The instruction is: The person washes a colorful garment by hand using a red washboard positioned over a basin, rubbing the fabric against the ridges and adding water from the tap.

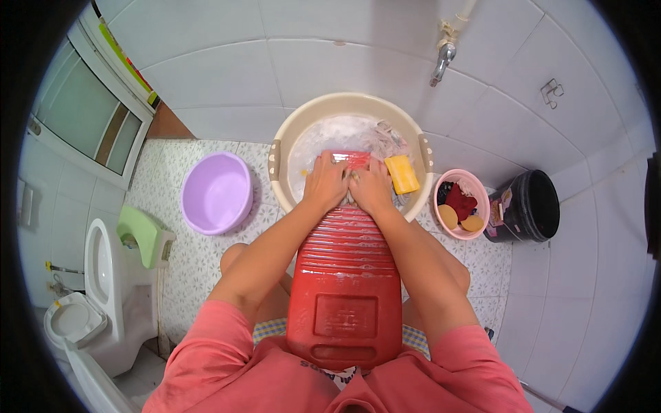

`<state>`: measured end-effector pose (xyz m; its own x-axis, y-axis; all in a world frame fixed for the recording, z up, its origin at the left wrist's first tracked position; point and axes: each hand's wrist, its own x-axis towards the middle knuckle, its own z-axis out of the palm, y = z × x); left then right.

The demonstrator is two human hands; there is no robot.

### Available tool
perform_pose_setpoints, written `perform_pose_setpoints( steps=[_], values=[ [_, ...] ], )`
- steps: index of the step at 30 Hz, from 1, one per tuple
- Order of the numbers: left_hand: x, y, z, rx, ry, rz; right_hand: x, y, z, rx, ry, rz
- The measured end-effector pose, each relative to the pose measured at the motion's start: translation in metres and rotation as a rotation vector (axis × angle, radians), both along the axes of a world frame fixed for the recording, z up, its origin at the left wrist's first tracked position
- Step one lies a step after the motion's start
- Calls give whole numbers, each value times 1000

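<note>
A red plastic washboard point(347, 248) leans from my lap into a cream basin point(348, 100) of sudsy water. My left hand point(326, 181) and my right hand point(373, 187) press side by side on its upper ridges. Both grip a small wet greyish cloth point(352, 193), which they mostly cover. A yellow block point(402, 174), which looks like laundry soap, rests beside my right hand on the basin's right side. Behind it, soaked pale fabric point(384, 140) lies in the foam.
A purple basin point(217, 193) stands left on the tiled floor. To the right are a pink tub point(441, 219) of dark and red cloths and a black bucket point(521, 206). A metal tap point(443, 64) juts above. A green-topped stool point(142, 235) and white toilet point(121, 304) stand at left.
</note>
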<state>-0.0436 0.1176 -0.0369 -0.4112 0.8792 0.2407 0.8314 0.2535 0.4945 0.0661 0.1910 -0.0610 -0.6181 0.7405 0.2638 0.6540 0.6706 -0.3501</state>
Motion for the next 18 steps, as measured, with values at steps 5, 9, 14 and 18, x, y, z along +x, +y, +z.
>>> perform_pose_setpoints(
  steps=[5, 9, 14, 18],
  values=[
    [29, -67, 23, 32, -160, -258, 56, -37, 25, 42, 116, 366],
    [51, -117, 64, 51, -193, -475, 94, -87, 73, 15, 158, 522],
    [50, -106, 51, -114, -122, -385, 77, -93, 71, -41, 61, 294],
    [26, -51, 12, 93, 128, -231, 36, -48, 31, 8, 81, 49]
  ],
)
